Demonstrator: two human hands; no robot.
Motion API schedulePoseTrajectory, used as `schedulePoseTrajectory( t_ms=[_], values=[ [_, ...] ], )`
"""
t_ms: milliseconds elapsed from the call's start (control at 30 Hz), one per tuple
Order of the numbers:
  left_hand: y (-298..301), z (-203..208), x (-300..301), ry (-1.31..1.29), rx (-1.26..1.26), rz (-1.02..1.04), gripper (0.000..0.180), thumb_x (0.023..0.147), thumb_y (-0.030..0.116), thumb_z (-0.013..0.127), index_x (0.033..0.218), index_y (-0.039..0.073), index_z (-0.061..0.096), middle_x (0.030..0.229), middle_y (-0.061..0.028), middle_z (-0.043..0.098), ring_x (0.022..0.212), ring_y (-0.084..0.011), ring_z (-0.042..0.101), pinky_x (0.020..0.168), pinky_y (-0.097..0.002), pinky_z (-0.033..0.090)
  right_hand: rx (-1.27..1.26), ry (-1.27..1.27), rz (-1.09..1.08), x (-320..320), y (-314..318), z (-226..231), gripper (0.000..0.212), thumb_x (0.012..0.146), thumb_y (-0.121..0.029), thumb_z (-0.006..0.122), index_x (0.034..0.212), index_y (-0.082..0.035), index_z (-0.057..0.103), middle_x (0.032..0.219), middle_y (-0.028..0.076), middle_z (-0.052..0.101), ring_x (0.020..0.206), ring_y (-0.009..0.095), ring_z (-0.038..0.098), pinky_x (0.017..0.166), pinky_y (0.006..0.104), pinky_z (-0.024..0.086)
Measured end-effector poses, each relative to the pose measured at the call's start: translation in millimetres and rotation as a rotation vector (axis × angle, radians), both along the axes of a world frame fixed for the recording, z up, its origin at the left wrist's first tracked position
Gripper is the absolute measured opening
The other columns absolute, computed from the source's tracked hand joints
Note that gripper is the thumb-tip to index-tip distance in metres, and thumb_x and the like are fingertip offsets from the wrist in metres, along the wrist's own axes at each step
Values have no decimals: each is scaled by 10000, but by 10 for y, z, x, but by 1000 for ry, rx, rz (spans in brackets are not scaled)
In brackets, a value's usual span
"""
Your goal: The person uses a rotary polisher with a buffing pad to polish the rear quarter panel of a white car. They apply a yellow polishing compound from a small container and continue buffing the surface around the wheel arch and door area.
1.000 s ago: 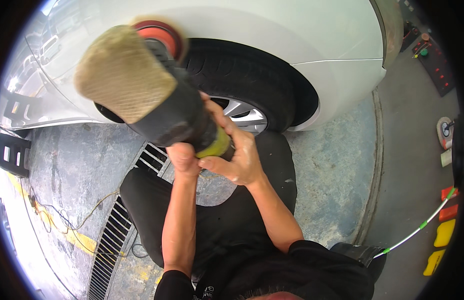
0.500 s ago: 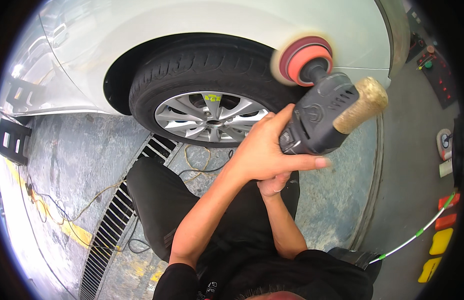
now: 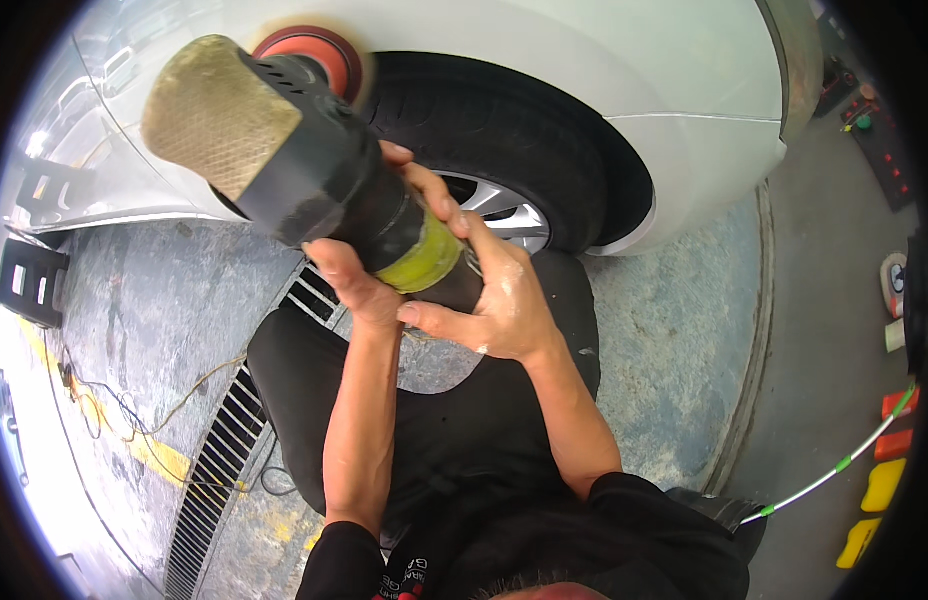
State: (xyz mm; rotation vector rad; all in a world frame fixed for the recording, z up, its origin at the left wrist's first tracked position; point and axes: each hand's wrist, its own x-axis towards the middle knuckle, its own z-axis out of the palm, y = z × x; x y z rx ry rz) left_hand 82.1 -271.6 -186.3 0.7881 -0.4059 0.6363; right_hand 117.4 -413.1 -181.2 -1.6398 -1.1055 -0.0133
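A black car polisher (image 3: 329, 165) with a worn tan head cover and a yellow-green band is held in both hands, tilted up to the left. My left hand (image 3: 369, 290) wraps round its body, thumb on the near side and fingertips showing on the far side. My right hand (image 3: 509, 300) grips the rear end beside the band, with whitish smears on the skin. The round red-orange backing pad (image 3: 319, 50) has a blurred rim and is at the white car's fender (image 3: 544, 45), above the left part of the wheel arch. The polisher hides part of the pad.
Below the arch stand the black tyre (image 3: 484, 115) and silver wheel (image 3: 524, 222). A floor drain grate (image 3: 209, 480) and loose cables (image 3: 134, 425) lie at left, near a black step stool (image 3: 34, 282). Yellow pads (image 3: 882, 485) and a white-green hose (image 3: 809, 490) are at right.
The polisher has swung from the right of the wheel arch to its left, taking both hands along. My right hand, mostly hidden earlier, now shows on the rear end.
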Motion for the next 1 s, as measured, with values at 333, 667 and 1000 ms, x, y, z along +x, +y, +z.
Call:
schedulePoseTrajectory(
  t_ms=[333,667,1000],
  values=[
    [-622,332,133,248,621,-140,918,673,397,988,1354,-75,594,1174,-192,736,1125,-270,710,1008,-401,539,329,447,-76,-11,-740,-905,613,722,-214,927,1211,-4,621,1037,45,679,885,144,660,742,297,528],
    [-431,586,225,199,724,-48,901,647,402,977,1330,-58,612,1097,-191,756,1030,-291,746,950,-389,566,537,421,4,53,-272,-863,482,770,-468,964,899,-79,711,765,-33,658,680,87,616,584,264,479],
    [350,162,24,259,457,-54,863,563,253,1004,1286,-58,649,1136,-128,740,1033,-220,717,940,-373,575,373,472,168,82,385,-413,622,642,-127,928,1166,7,620,1027,47,710,918,135,691,785,309,573]
  ],
)
